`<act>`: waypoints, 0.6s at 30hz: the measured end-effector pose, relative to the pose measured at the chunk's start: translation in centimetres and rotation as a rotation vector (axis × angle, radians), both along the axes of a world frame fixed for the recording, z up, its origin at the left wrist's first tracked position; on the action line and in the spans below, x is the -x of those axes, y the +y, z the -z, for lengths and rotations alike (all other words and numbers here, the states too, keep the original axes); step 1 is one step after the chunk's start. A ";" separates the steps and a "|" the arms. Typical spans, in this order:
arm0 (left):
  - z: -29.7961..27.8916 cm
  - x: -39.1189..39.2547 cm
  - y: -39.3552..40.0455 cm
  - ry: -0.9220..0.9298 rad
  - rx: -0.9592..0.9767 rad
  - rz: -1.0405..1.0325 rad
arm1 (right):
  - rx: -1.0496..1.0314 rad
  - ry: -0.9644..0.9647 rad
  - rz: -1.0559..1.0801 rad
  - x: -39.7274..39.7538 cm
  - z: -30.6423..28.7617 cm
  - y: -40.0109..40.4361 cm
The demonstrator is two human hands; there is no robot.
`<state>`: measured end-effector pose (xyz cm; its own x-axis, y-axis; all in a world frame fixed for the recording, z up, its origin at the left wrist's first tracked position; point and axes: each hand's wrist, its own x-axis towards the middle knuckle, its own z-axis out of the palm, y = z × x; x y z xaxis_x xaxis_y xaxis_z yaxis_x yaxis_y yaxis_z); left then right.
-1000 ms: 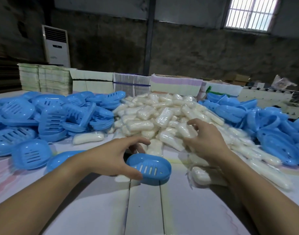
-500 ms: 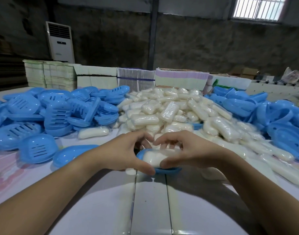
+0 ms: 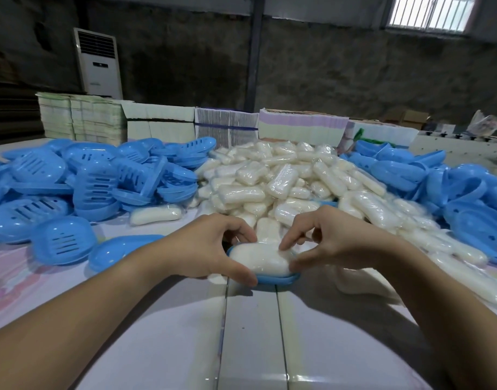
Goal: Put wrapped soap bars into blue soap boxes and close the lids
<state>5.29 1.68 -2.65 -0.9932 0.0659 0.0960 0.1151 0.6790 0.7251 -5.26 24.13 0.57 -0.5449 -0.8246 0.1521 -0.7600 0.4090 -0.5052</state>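
white planks of the table (image 3: 250, 342) are running toward a dim concrete wall, and both hands are working at the near middle. the left hand (image 3: 205, 249) is curling round the left end of a blue soap box (image 3: 275, 278), thumb lying along its front rim, fingers arched over the back. the right hand (image 3: 334, 243) is pinching the right end of one wrapped soap bar (image 3: 260, 258), forefinger tip pressing its top, thumb under its end. that bar is sitting in the open box, which is resting on the table; whether it is fully seated is hard to tell. one box and one bar are being handled. behind them a heap of wrapped bars (image 3: 283, 178) is lying, far too many to count, with piles of blue box halves (image 3: 95, 181) flanking it left and right.
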 end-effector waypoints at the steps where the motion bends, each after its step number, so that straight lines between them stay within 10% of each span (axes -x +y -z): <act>1: -0.1 0.0 0.1 -0.003 0.002 -0.007 | 0.012 -0.002 0.004 -0.1 0.0 0.0; 11: -0.1 0.3 -0.1 0.019 0.047 -0.015 | -0.289 0.402 0.018 -2.3 -1.0 -0.5; 18: 0.1 0.6 -0.5 0.075 0.132 0.019 | -0.200 0.252 -0.003 -2.2 -1.0 -0.2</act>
